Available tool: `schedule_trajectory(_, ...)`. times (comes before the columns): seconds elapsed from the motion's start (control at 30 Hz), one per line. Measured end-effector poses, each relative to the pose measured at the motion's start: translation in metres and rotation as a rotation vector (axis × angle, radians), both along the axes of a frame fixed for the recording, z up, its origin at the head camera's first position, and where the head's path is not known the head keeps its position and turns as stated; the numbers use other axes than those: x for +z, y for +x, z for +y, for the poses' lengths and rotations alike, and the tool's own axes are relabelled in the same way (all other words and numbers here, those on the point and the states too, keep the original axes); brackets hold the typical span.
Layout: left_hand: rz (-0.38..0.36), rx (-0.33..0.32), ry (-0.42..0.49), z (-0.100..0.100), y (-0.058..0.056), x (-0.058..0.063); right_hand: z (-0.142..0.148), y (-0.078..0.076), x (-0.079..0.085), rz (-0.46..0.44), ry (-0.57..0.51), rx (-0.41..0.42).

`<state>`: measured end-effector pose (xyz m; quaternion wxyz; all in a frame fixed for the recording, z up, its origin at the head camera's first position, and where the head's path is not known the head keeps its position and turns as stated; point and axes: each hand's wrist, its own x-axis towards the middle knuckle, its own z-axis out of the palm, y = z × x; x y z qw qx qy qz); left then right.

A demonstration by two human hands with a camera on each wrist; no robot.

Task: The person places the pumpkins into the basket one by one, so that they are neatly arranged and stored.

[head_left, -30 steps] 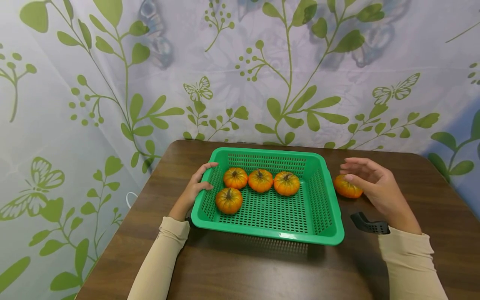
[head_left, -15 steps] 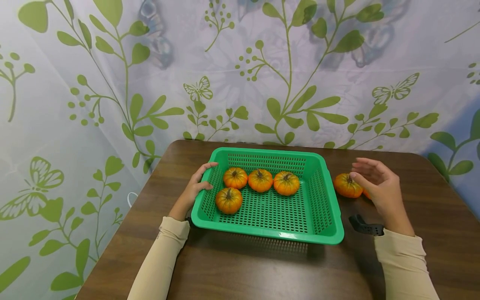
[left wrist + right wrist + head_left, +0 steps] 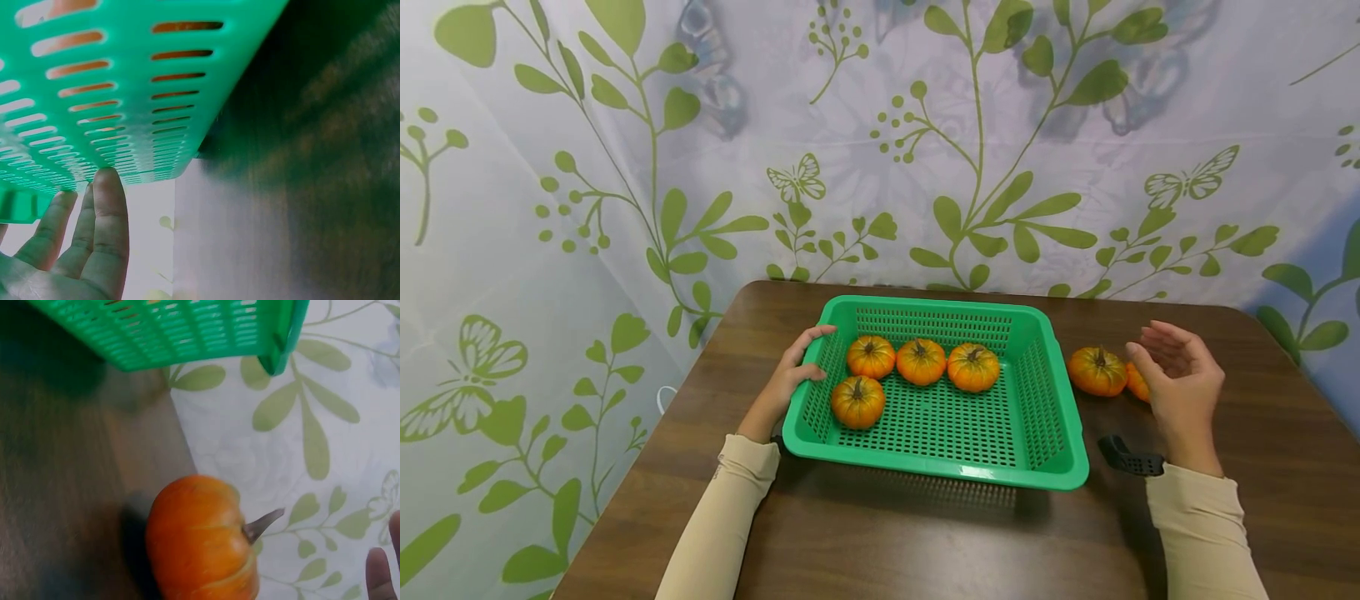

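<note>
A green plastic basket [image 3: 936, 474] with slotted walls holds several small orange pumpkins [image 3: 973, 367]. My left hand [image 3: 786, 379] grips its left rim, thumb and index finger over the edge. In the left wrist view, other fingers [image 3: 106, 231] lie against the outer wall. My right hand [image 3: 1183, 387] is raised to the right of the basket with loosely bent fingers and nothing in it. Just left of it a pumpkin [image 3: 1097, 372] rests on the table beside the basket. A second pumpkin [image 3: 1138, 384] is partly hidden behind that hand.
The brown wooden table [image 3: 880, 550] extends around the basket, its back edge against a patterned cloth wall [image 3: 880, 167] with green leaves and butterflies. A black wrist mount [image 3: 1131, 458] juts from the right wrist. A white cord [image 3: 662, 398] shows past the table's left edge.
My right hand has moved right, away from the basket, uncovering the nearer loose pumpkin and part of the second one. The left hand and the basket have stayed in place.
</note>
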<state>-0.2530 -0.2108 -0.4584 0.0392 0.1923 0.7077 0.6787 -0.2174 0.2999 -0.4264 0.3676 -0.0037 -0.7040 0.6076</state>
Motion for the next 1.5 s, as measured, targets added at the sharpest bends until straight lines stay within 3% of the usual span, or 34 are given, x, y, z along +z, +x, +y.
schedule_trajectory(0.47, 0.002, 0.006, -0.018, 0.001, 0.002, 0.001, 0.022, -0.006, -0.022, 0.021, -0.033, -0.21)
schedule_trajectory(0.73, -0.007, 0.015, -0.031, -0.001, 0.003, 0.002, 0.036, -0.007, -0.036, -0.042, -0.077, -0.286)
schedule_trajectory(1.1, -0.005, -0.004, -0.008, 0.0, 0.002, 0.002, 0.053, -0.005, -0.052, -0.211, -0.122, -0.256)
schedule_trajectory(1.5, 0.001, 0.0, -0.007, -0.001, 0.002, 0.002, 0.061, -0.003, -0.065, -0.454, -0.061, -0.179)
